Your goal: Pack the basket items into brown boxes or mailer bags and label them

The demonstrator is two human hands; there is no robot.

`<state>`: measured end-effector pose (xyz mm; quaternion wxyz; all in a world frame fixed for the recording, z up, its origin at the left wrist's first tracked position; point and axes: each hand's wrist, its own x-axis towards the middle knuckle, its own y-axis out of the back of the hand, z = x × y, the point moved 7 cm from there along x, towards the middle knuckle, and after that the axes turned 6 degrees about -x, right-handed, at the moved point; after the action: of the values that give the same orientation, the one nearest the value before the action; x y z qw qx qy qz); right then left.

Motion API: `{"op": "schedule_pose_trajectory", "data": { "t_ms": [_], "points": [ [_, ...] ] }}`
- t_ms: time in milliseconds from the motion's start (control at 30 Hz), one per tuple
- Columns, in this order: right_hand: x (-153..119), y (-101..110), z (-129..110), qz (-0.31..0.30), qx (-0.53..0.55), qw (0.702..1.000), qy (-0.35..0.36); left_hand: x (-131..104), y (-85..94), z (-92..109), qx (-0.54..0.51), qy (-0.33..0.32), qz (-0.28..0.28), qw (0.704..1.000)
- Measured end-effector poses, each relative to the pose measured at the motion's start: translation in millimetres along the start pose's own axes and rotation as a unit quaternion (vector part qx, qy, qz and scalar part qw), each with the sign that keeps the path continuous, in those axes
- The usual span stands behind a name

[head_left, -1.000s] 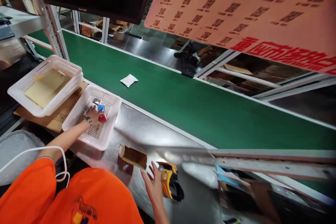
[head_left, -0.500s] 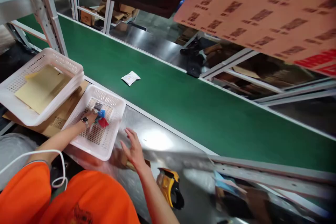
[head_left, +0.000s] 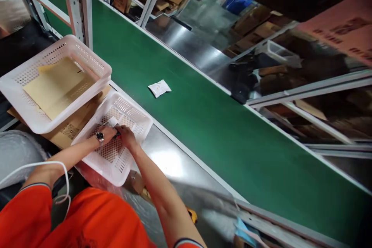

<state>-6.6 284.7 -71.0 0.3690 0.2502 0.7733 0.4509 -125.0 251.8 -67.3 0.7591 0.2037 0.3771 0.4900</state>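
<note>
Both my hands are together inside a white perforated plastic basket (head_left: 116,178). My left hand (head_left: 108,133), with a watch on its wrist, has its fingers curled around small items that are mostly covered. Against it, my right hand (head_left: 126,136) bends its fingers down onto the same spot. A whitish scrap (head_left: 112,121), maybe plastic wrapping, shows above the left fingers. Between the hands a small dark and red bit (head_left: 117,134) peeks out; its kind cannot be made out.
A larger white basket (head_left: 17,114) at the left holds yellowish envelopes (head_left: 56,87), with cardboard (head_left: 69,130) beneath. A white packet (head_left: 159,88) lies on the green conveyor belt (head_left: 209,124). Metal posts (head_left: 85,11) stand at upper left. A yellow tool (head_left: 192,215) is partly behind my right arm.
My right hand has moved from outside the basket into it, meeting my left hand. The blue and red items seen before are now mostly covered. The view has shifted.
</note>
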Motion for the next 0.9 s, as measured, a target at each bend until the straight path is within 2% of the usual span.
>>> {"op": "schedule_pose_trajectory", "data": {
  "t_ms": [100, 200, 333, 433, 533, 600, 667, 733, 800, 900],
  "points": [
    [-12, 13, 6, 0.020, 0.083, 0.995, -0.043, -5, 10.5, 12, 0.015, -0.012, -0.002, 1.000],
    [-30, 30, 12, 0.058, 0.198, 0.975, -0.082, -15, 28.5, 33, 0.018, -0.034, 0.016, 0.999],
    [-68, 53, 16, 0.148, 0.367, 0.914, -0.092, -41, 48.0, 71, -0.037, -0.075, 0.100, 0.991],
    [-111, 56, 21, 0.188, 0.473, 0.855, -0.103, -68, 39.2, 102, -0.094, -0.122, 0.166, 0.974],
    [-165, 49, 32, 0.204, 0.513, 0.824, -0.127, -93, 7.9, 133, -0.150, -0.178, 0.214, 0.949],
    [-206, 42, 43, 0.226, 0.497, 0.825, -0.146, -106, -21.3, 150, -0.187, -0.213, 0.229, 0.931],
    [-244, 34, 57, 0.253, 0.458, 0.836, -0.167, -115, -55.0, 164, -0.214, -0.243, 0.215, 0.921],
    [-276, 20, 69, 0.264, 0.418, 0.849, -0.187, -118, -91.0, 175, -0.223, -0.267, 0.166, 0.923],
    [-299, 0, 79, 0.252, 0.380, 0.863, -0.216, -118, -125.8, 182, -0.212, -0.285, 0.094, 0.930],
    [-320, -28, 88, 0.219, 0.281, 0.892, -0.277, -115, -164.8, 187, -0.164, -0.293, -0.010, 0.942]
  ]
}}
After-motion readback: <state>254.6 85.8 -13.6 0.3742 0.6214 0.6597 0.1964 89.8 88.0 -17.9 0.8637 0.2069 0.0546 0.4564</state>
